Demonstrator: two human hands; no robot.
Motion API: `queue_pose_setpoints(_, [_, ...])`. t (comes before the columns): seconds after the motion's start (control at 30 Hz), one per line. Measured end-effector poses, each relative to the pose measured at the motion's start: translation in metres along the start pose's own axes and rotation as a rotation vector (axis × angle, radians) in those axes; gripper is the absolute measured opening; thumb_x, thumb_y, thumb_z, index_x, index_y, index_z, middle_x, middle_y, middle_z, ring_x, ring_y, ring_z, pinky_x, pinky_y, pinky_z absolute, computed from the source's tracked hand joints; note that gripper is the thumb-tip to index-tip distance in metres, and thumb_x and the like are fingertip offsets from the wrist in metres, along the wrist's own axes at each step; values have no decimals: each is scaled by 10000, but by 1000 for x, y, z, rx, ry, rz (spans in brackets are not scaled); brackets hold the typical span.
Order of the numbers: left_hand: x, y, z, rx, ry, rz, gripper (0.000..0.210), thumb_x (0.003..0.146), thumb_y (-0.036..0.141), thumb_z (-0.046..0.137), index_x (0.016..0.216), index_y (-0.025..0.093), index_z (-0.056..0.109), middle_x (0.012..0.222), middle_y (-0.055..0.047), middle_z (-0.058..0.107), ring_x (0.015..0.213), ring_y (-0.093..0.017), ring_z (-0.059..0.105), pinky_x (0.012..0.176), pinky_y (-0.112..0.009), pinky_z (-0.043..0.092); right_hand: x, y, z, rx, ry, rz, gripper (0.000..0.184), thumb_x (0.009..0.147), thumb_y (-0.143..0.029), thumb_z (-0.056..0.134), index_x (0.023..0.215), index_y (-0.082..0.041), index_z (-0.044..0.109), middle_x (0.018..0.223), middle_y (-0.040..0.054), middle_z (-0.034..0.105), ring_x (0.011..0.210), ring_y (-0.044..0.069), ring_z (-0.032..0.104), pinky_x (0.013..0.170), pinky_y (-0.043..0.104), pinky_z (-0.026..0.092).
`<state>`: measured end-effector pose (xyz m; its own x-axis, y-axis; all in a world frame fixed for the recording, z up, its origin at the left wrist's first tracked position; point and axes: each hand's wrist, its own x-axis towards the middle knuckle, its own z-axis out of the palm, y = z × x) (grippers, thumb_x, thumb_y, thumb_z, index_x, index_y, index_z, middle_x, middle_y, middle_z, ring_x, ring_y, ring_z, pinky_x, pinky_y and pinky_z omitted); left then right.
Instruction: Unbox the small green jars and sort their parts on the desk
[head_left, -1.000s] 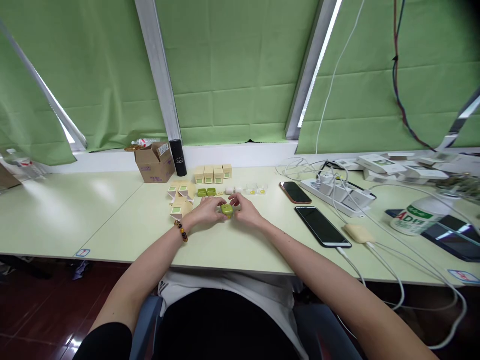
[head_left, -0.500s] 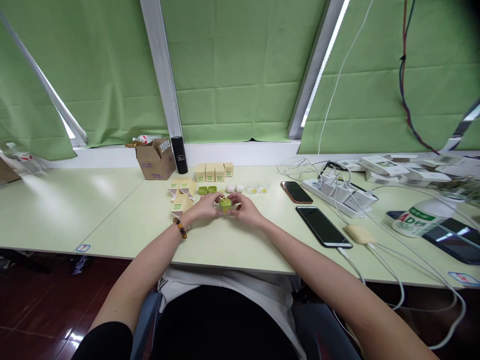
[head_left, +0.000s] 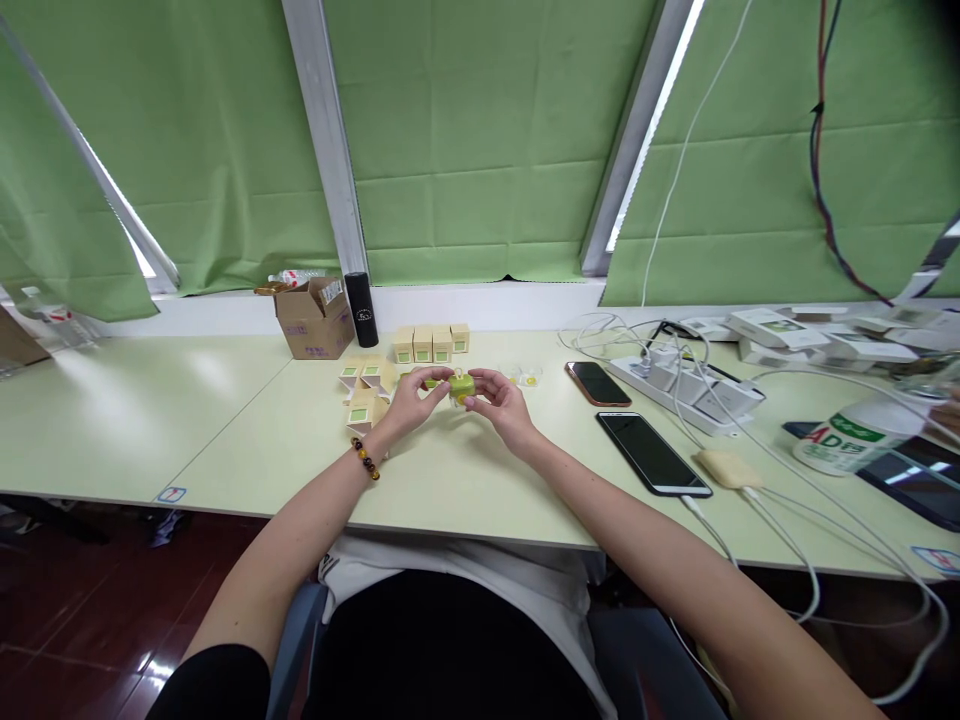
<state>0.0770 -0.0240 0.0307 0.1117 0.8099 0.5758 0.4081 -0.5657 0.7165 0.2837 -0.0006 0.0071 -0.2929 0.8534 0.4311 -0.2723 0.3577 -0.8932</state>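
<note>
A small green case [head_left: 461, 384] with a pale loop on top is held up between my two hands, over the table in front of me. My left hand [head_left: 409, 406] pinches its left side, thumb below and fingers above. On the opposite side my right hand [head_left: 511, 408] grips it with thumb and fingertips. Yellow shows at the case's underside, too small to make out. Behind my hands, a clear plastic piece with a yellow spot [head_left: 530, 378] is partly in sight. Small cardboard boxes [head_left: 362, 414] with green-edged windows lie left of my left hand.
More little boxes [head_left: 424, 345] stand in a row farther back. A brown carton [head_left: 313, 322] and a black cylinder [head_left: 361, 310] are by the wall. To the right lie two phones [head_left: 654, 453] [head_left: 598, 384], a power strip [head_left: 679, 395], cables and a white bottle [head_left: 855, 435].
Both hands have raised the green case and turned it, so its underside tips into view. My hands now cover more of the row behind them. The view has shifted slightly.
</note>
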Motion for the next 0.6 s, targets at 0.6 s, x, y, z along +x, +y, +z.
queue_pose_setpoints(0.6, [-1, 15, 6, -167, 144, 20, 234, 889, 392, 764, 785, 183, 761, 990, -98, 761, 833, -184, 695, 680, -296, 552, 0, -2, 3, -143, 24, -41, 590, 642, -383, 950, 1158, -251, 697, 1119, 77, 742, 1047, 248, 702, 958, 463, 603])
